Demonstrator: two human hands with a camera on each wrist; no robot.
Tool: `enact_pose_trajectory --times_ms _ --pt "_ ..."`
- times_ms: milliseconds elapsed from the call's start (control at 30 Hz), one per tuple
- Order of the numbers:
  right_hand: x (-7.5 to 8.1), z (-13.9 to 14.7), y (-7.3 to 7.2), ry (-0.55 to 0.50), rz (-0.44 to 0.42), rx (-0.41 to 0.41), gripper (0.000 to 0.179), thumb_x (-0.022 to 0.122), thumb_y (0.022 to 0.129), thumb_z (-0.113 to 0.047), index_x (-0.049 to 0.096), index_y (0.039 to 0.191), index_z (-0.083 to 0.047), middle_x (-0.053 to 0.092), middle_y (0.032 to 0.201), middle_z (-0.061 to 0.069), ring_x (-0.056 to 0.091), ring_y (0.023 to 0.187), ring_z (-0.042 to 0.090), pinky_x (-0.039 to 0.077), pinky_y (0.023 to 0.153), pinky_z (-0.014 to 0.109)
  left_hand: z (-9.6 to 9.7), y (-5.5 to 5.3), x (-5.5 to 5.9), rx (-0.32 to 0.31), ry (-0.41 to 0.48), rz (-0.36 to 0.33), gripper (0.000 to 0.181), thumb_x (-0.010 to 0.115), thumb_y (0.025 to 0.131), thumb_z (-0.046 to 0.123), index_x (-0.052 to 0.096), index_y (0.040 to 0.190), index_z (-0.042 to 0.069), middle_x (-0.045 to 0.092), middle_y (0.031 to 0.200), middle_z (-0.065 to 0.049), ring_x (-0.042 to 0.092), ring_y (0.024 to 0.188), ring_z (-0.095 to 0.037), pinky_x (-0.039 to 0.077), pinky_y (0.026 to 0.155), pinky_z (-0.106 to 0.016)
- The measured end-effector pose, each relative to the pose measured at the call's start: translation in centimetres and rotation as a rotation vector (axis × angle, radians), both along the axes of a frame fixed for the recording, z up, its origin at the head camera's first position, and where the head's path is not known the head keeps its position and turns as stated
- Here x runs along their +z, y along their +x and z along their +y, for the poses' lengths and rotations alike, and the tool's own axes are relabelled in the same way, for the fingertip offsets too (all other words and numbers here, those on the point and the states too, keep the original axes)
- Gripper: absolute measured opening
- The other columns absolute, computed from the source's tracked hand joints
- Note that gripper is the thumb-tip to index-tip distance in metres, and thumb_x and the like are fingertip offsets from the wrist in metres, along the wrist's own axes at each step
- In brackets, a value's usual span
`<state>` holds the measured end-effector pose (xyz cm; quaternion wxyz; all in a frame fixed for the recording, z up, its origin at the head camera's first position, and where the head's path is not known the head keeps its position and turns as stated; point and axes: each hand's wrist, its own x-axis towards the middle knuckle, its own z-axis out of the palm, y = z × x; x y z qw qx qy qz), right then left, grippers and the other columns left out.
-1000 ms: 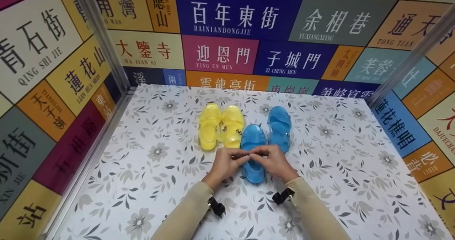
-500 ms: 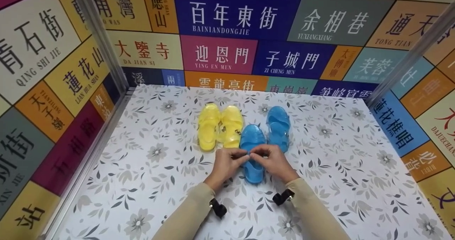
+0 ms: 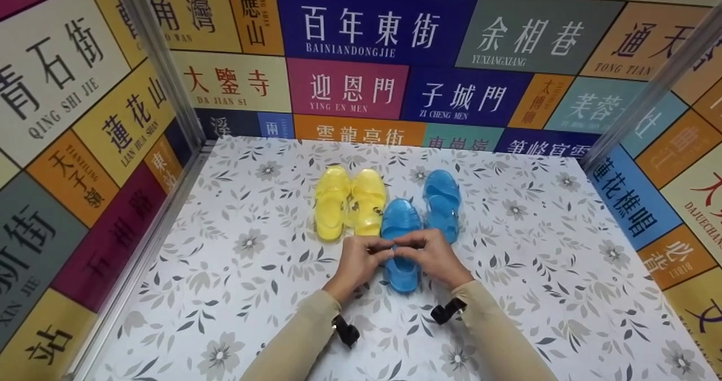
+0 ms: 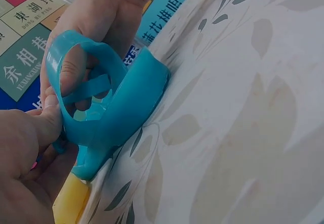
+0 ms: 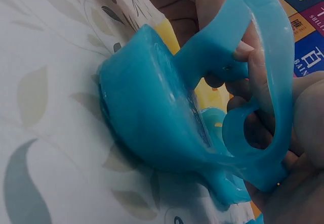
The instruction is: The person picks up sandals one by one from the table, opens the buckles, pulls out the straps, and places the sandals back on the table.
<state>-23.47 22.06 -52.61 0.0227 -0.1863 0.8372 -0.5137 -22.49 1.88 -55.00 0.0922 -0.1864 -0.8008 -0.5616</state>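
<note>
A blue jelly sandal (image 3: 402, 214) lies sole down on the table, toe pointing away from me. Over its middle my left hand (image 3: 358, 259) and right hand (image 3: 431, 252) meet, thumbs and forefingers close together. In the left wrist view the ankle strap (image 4: 55, 57) stands up in a loop, its side held between left thumb and fingers. From the right wrist view, the right fingers pinch the same strap (image 5: 279, 47) on its other side. The fastening between the fingertips is mostly hidden. Another blue sandal (image 3: 441, 195) lies just beyond my right hand.
A pair of yellow sandals, the left one (image 3: 330, 200) and the right one (image 3: 369, 192), stands side by side beyond my left hand. The white floral tablecloth (image 3: 248, 302) spreads around them. Walls with coloured sign panels (image 3: 350, 87) enclose the back and sides.
Both hands stay at the blue sandal's strap. The right fingers and thumb shift slightly toward the left fingertips. The sandals keep their places.
</note>
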Motion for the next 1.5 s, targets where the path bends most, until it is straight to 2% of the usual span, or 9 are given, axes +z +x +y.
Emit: enact_pose_trajectory --times_ms 167,367,667,900,1167,1267,1500 --pt "-0.6 0.3 -0.1 -0.029 0.01 0.01 0.02 0.082 0.091 -0.01 0.082 0.111 -0.006 0.08 0.108 0.009 0.074 0.099 0.02 0.059 0.084 0.027 -0.2 -0.1 -0.1 -0.033 0.007 -0.019 0.014 0.084 0.09 0.013 0.084 0.102 0.008 0.081 0.095 -0.003 0.076 0.09 -0.012 0.061 0.078 -0.025" --pt "-0.8 0.5 -0.1 -0.062 0.006 0.014 0.019 0.081 0.092 -0.013 0.081 0.111 -0.01 0.08 0.106 0.005 0.073 0.098 0.018 0.059 0.083 0.026 -0.3 -0.2 0.0 -0.062 0.019 -0.036 0.013 0.083 0.091 0.012 0.084 0.103 0.007 0.081 0.097 -0.004 0.076 0.09 -0.011 0.061 0.078 -0.025" --pt "-1.4 0.4 0.2 -0.057 0.072 -0.011 0.011 0.08 0.094 -0.013 0.082 0.104 -0.01 0.081 0.099 0.003 0.074 0.091 0.015 0.059 0.08 0.025 0.0 0.0 -0.5 0.006 0.048 -0.02 0.015 0.085 0.09 0.019 0.085 0.101 0.009 0.081 0.092 -0.002 0.076 0.085 -0.009 0.061 0.074 -0.024" --pt "-1.5 0.4 0.3 -0.102 0.107 -0.039 0.009 0.081 0.093 -0.015 0.083 0.098 -0.008 0.081 0.095 0.005 0.075 0.088 0.017 0.059 0.08 0.025 0.0 0.0 -0.6 0.05 0.062 0.032 0.023 0.087 0.088 0.022 0.084 0.101 0.003 0.081 0.092 -0.005 0.077 0.083 -0.013 0.062 0.074 -0.028" --pt "-1.4 0.5 0.5 -0.102 0.038 -0.061 0.009 0.077 0.094 -0.004 0.079 0.101 0.001 0.079 0.097 0.014 0.071 0.087 0.014 0.057 0.079 0.025 -0.2 0.0 -1.0 -0.008 0.069 0.001 0.02 0.083 0.091 0.014 0.082 0.106 0.001 0.081 0.097 -0.008 0.078 0.088 -0.017 0.062 0.077 -0.027" --pt "-0.4 0.3 0.9 -0.11 0.018 -0.037 0.011 0.074 0.096 -0.003 0.077 0.104 0.003 0.078 0.1 0.015 0.07 0.09 0.013 0.056 0.081 0.026 -0.2 0.1 -0.8 -0.016 0.067 -0.029 0.019 0.083 0.091 0.013 0.083 0.107 0.003 0.081 0.098 -0.007 0.077 0.089 -0.016 0.062 0.077 -0.026" --pt "1.1 -0.3 1.2 -0.07 0.023 -0.007 0.019 0.078 0.093 -0.004 0.079 0.112 -0.001 0.079 0.108 0.012 0.072 0.098 0.021 0.056 0.084 0.027 0.0 0.0 -0.3 0.007 0.021 -0.005 0.016 0.085 0.089 0.014 0.084 0.104 0.007 0.081 0.095 -0.005 0.078 0.088 -0.014 0.062 0.076 -0.028"
